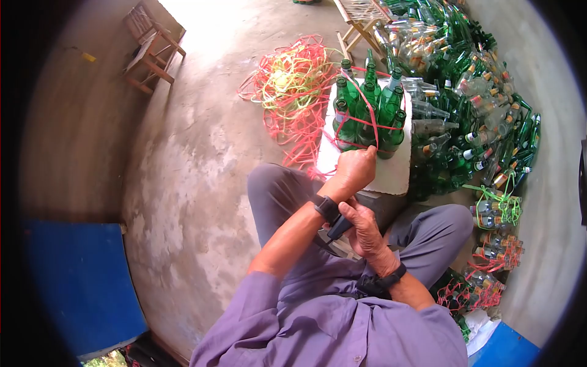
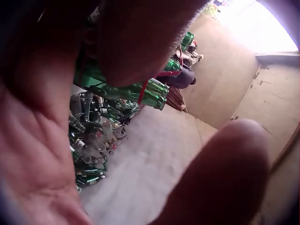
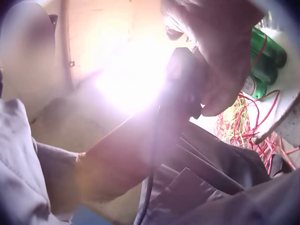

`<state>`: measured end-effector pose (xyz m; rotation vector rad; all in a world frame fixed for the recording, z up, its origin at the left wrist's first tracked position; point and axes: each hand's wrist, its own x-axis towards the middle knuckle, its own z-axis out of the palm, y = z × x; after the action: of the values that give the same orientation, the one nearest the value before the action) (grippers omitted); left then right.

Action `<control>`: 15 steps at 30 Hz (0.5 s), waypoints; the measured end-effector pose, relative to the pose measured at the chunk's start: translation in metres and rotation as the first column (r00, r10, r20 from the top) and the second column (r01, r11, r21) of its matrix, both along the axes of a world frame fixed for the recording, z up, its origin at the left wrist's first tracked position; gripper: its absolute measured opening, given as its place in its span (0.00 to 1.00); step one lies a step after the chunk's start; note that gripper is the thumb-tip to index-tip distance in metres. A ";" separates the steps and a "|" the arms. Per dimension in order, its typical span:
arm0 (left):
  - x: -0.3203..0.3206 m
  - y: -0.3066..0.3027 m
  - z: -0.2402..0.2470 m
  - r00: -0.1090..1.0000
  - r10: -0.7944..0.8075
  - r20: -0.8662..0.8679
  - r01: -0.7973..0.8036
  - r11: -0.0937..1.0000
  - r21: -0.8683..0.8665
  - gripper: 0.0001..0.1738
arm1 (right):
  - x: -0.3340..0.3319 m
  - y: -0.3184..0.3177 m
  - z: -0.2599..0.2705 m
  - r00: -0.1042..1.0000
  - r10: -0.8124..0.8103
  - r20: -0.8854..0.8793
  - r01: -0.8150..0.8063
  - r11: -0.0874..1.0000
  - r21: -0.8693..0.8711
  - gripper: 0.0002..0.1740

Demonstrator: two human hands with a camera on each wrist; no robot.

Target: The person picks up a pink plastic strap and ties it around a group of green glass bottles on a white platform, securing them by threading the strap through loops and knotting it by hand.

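Note:
A bundle of green bottles (image 1: 369,107) stands upright on a white foam block (image 1: 391,174), with red plastic strap (image 1: 373,122) around and over it. At the bundle's near side, my left hand (image 1: 358,168) grips the strap, which rises from the curled fingers. My right hand (image 1: 365,229) is at the left wrist, thumb and fingers pinching the black wrist camera (image 1: 340,227) worn there. In the left wrist view, large out-of-focus fingers (image 2: 220,173) and a palm hide part of the bottles (image 2: 152,93). Glare washes out much of the right wrist view.
A tangled heap of red and yellow-green strap (image 1: 293,85) lies on the floor left of the block. Loose bottles (image 1: 458,104) are piled along the right wall. Several strapped bundles (image 1: 498,214) lie nearer on the right. A wooden chair (image 1: 150,52) stands far left.

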<state>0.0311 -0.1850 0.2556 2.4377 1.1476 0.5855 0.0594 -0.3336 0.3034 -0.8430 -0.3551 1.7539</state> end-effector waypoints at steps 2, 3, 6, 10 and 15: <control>0.000 -0.001 0.001 0.999 -0.001 -0.040 0.001 1.000 0.018 0.06 | -0.006 0.001 -0.006 1.000 0.015 0.024 -0.015 0.999 -0.036 0.26; 0.000 -0.001 0.001 0.998 -0.016 -0.062 0.018 0.999 0.033 0.06 | -0.008 0.001 -0.006 0.999 0.027 0.047 -0.023 0.997 -0.074 0.25; -0.003 -0.005 0.001 0.994 -0.049 -0.101 0.052 0.998 0.033 0.07 | -0.005 0.004 0.001 0.982 -0.044 -0.184 0.001 0.973 -0.232 0.24; -0.002 -0.007 -0.004 0.995 -0.069 -0.078 0.069 0.998 0.005 0.06 | -0.006 0.003 -0.004 0.985 0.012 -0.172 -0.054 0.970 -0.236 0.22; -0.006 -0.009 -0.010 0.982 -0.126 -0.139 0.131 0.991 0.029 0.07 | -0.011 0.001 0.001 0.966 0.062 -0.253 -0.126 0.961 -0.245 0.20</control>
<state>0.0249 -0.1936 0.2452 2.5958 1.0291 0.4094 0.0485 -0.3325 0.3047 -0.7916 -0.0015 1.9970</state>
